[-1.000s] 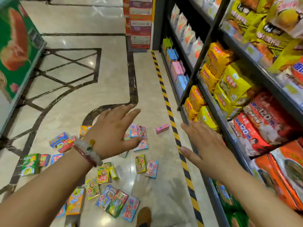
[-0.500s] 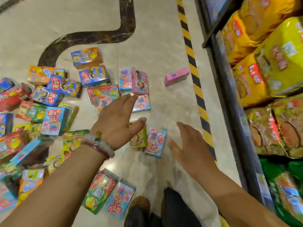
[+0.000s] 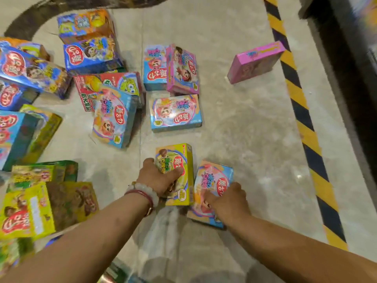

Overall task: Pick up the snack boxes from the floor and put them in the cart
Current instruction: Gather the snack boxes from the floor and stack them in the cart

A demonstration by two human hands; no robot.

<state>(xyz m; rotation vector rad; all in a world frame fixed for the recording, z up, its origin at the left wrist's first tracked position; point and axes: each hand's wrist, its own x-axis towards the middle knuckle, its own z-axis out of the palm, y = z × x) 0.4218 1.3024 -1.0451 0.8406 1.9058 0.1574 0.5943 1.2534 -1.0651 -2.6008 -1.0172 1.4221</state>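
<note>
Polished stone floor [image 3: 244,139] fills the view, with a yellow-and-black hazard stripe [image 3: 302,127] running down its right side. Snack boxes lie scattered across it — most crowd the left edge, and a pink box [image 3: 255,62] sits alone near the stripe. Near the bottom centre, the left hand [image 3: 161,178], a beaded bracelet [image 3: 142,193] on its wrist, grips a yellow box [image 3: 179,160] lying flat. Just beside it, the right hand [image 3: 228,201] curls its fingers over a light blue box [image 3: 212,178] touching the yellow one.

Marble floor [image 3: 244,139]: snack boxes [image 3: 175,112] scattered flat
</note>
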